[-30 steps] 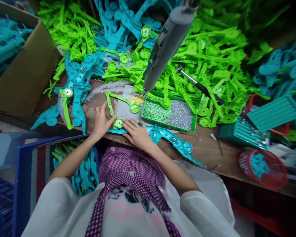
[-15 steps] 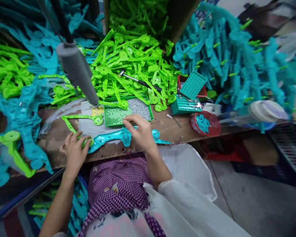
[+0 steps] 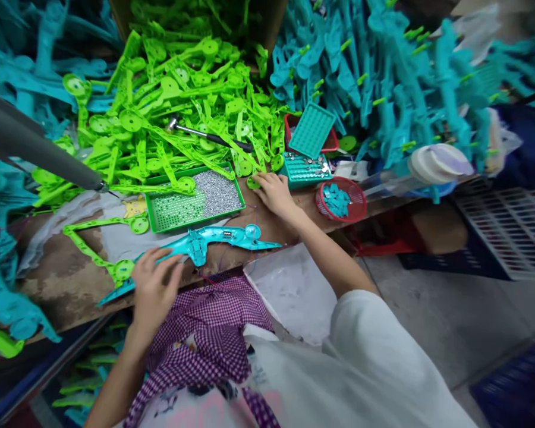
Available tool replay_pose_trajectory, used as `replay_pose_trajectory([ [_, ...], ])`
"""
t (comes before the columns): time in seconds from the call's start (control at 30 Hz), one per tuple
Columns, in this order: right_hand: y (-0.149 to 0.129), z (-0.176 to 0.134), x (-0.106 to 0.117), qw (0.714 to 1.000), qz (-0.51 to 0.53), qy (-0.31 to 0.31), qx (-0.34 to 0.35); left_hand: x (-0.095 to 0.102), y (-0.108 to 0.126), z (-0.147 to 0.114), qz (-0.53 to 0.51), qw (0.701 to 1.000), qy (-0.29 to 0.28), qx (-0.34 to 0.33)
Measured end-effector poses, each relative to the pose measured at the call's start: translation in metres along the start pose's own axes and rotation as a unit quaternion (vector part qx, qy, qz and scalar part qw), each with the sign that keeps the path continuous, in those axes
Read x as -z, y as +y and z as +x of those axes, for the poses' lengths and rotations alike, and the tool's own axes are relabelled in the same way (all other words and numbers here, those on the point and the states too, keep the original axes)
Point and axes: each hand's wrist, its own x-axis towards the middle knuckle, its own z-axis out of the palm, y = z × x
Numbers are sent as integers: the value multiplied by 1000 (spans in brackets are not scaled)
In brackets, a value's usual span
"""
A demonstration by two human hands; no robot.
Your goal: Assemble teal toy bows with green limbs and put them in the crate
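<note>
Lying on surface (image 3: 49,291), blue part (image 3: 197,242) is overlapped at left end by green arm (image 3: 87,247); placing seems done, fastening cannot be confirmed; left hand (image 3: 154,290): fingers half-spread, nothing seen gripped; right hand (image 3: 275,194): fingers bent at green disc (image 3: 251,183), grasp cannot be told

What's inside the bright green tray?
The tray holds small silvery pieces toward its right; its left shows a dotted green surface. A green plastic part overlaps its far left corner; whatever lies beneath it and the pieces is hidden.

place: assembly workshop | signs: heaped green plastic parts (image 3: 169,87) — workbench (image 3: 49,291), hammer (image 3: 214,138), tray (image 3: 173,211) of metal bits (image 3: 216,193)
</note>
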Motion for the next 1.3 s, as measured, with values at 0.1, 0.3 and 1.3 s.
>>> replay_pose_trajectory([
  [0.1, 1, -6, 4, 999, 14, 24, 25, -43, 47, 34, -51, 992, -75, -93],
  [0.3, 8, -19, 16, 991, 116, 56, 25, -124, 96, 126, 29, 986, -100, -128],
  [1.3, -27, -90, 31, 984, 70, -132, 97, -75, 42, 37, -74, 950, -255, -162],
])
